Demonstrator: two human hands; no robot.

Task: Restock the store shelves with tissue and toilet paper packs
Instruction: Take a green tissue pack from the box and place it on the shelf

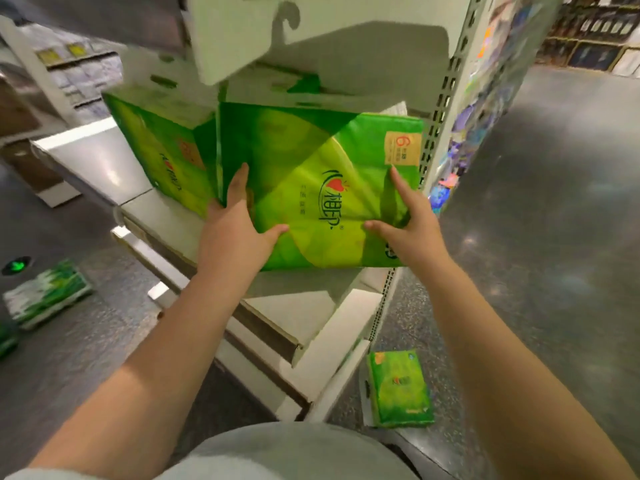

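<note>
Restocking is looking partly done: you are pressing a green tissue pack [318, 188] onto the shelf [152, 209], left hand [235, 223] and right hand [410, 225] flat with fingers spread wide, beside another pack [162, 157] at 10 o'clock. Loose packs [398, 389] are lying on the floor [536, 237] at 5 and 8 o'clock.

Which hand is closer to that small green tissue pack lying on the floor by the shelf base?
Right. The right hand presses the big green pack on the shelf, roughly above the small floor pack. The left hand presses the same big pack further to the left.
</note>
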